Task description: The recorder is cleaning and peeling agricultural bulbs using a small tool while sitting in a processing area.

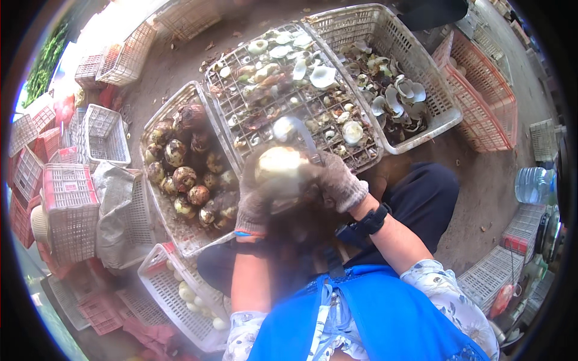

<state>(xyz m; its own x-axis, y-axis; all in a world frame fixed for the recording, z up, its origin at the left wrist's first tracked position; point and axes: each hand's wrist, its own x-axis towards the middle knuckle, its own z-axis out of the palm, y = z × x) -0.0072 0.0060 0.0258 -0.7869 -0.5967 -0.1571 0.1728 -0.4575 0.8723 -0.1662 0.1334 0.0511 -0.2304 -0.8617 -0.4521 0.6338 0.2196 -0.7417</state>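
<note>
Both my hands, in dirty knit gloves, meet in front of my lap. My left hand is closed round a large pale peeled bulb, cupping it from the left. My right hand is closed on a knife whose thin pale blade points up and away; its fingers also reach the bulb's right side. A blur hides the lower fingers. Just beyond is a wire grid strewn with white peelings and scraps. To the left, a crate holds several brown-skinned, unpeeled bulbs.
A large pale crate with peeled-off layers stands at the far right, beside a red crate. By my left knee, a white basket contains pale bulbs. Stacked crates line the left; a water jug is at right.
</note>
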